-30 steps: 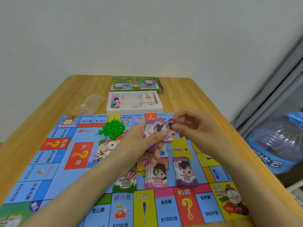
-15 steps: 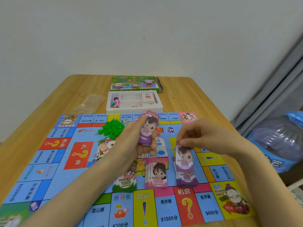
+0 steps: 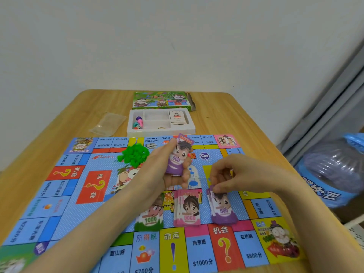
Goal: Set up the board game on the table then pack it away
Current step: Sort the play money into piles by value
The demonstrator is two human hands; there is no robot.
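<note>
1. The game board (image 3: 78,194) is spread flat on the worktop (image 3: 226,119). Its long axis runs from the left edge to the right edge, and its nearest row of squares can be read from the near edge.
2. A bundle of purple 500 notes (image 3: 177,156) is gripped by the left hand (image 3: 167,168) above the middle of the board, with the fingers curled round its lower half. Its long axis stands almost upright, the top is tipped toward the far edge, and the printed face is turned to the near edge.
3. The right hand (image 3: 236,174) is held over the purple 500 pile (image 3: 223,211) toward the near right corner. The far end of the top note is pinched between thumb and fingertips.
4. A row parallel to the near edge is formed by the green 1000 pile (image 3: 150,217), the pink 5000 pile (image 3: 188,209) and the purple pile. Each is laid lengthwise from near to far, with its number at the near end.
5. A heap of green houses (image 3: 134,154) is seen on the board just left of the left hand.
6. A white tray (image 3: 161,131) is set beyond the board, lengthwise left to right. Pawns (image 3: 138,123) are kept in its left compartment and a card deck (image 3: 176,117) in its right.
7. The game box (image 3: 161,100) is placed at the far edge, and a plastic bag (image 3: 109,124) lies left of the tray.
</note>
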